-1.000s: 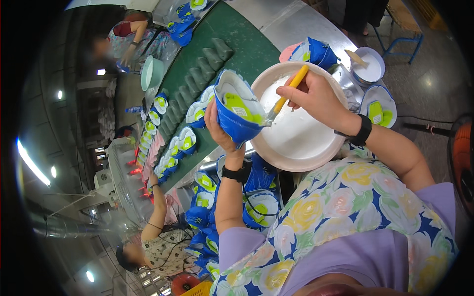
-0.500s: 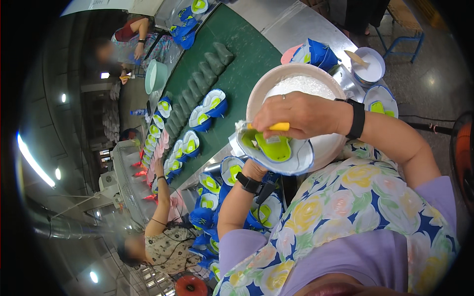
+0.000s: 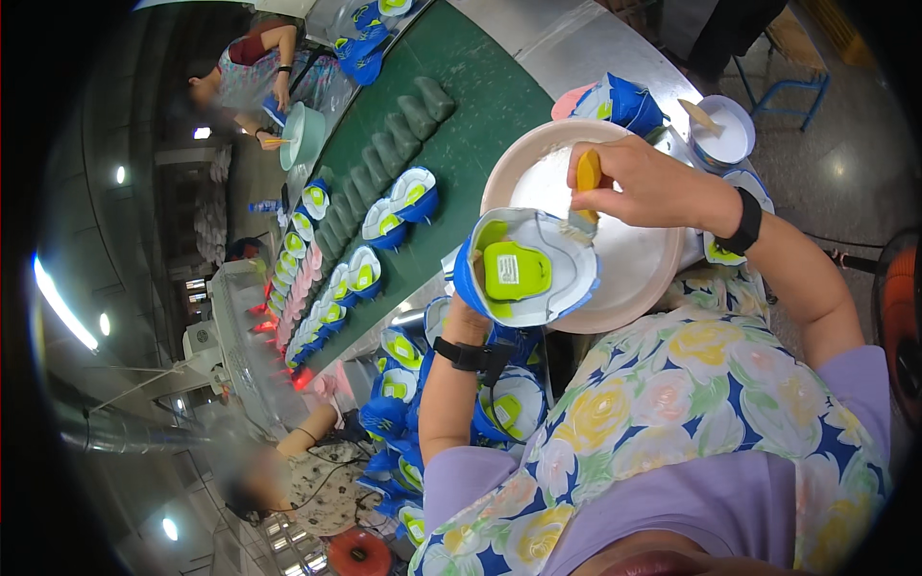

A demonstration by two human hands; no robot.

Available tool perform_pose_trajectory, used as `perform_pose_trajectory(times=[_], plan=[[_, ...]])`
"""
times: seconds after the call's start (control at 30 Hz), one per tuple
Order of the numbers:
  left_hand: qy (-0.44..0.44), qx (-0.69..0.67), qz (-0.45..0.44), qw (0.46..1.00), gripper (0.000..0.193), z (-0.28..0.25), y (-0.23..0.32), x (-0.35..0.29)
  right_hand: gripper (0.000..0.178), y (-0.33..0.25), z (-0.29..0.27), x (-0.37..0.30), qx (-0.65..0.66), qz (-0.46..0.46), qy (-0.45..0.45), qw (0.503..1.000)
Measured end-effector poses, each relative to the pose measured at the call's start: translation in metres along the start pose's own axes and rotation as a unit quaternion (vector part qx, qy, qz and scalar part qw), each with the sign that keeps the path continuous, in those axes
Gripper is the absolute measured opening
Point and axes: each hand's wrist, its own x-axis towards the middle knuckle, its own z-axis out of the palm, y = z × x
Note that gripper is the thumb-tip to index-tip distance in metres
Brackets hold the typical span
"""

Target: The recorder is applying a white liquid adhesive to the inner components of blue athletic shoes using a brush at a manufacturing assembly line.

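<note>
A blue shoe upper (image 3: 567, 269) with a white lining and a lime-green patch inside is held over the left rim of a pale pink basin (image 3: 499, 165). Beneath and beside it, my left hand (image 3: 468, 322) grips the upper; most of its fingers are hidden. My right hand (image 3: 634, 184) is closed on the yellow handle of a flat brush (image 3: 588, 173). The bristles point down and touch the upper's right edge. White paste (image 3: 639, 269) lies in the basin under my right hand.
A green conveyor belt (image 3: 471, 96) carries dark foot-shaped forms (image 3: 418, 117) and more blue uppers (image 3: 386, 226). Blue uppers crowd by my left arm. A white bucket (image 3: 725, 144) with a wooden spatula stands at right. Two co-workers (image 3: 259, 72) (image 3: 317, 485) sit along the belt.
The upper has swung left and tilted, showing more of its inside. My right hand has moved up and right, turning the brush from level to bristles-down at the upper's right edge.
</note>
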Motion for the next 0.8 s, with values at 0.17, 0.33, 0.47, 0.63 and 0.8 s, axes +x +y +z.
perform_pose_trajectory(times=[0.17, 0.33, 0.47, 0.63, 0.8], plan=[[0.005, 0.011, 0.023, 1.0, 0.05, 0.003, 0.001, 0.0, 0.016, -0.009, 0.016, 0.011, 0.026, -0.205, 0.143, 0.968], [0.009, 0.021, 0.043, 0.999, 0.049, -0.001, 0.007, 0.004, 0.021, -0.002, 0.021, 0.022, -0.036, -0.195, 0.13, 0.971], [0.02, 0.027, 0.071, 0.997, 0.048, -0.006, 0.012, 0.012, 0.027, 0.006, 0.018, 0.023, -0.026, -0.072, 0.128, 0.989], [0.142, 0.066, 0.123, 0.98, 0.043, -0.004, 0.04, 0.03, 0.031, 0.008, 0.02, 0.008, 0.037, 0.115, 0.13, 0.984], [0.204, 0.217, 0.029, 0.954, 0.023, -0.113, 0.079, 0.069, 0.028, 0.02, 0.033, -0.029, 0.067, 0.176, 0.114, 0.975]])
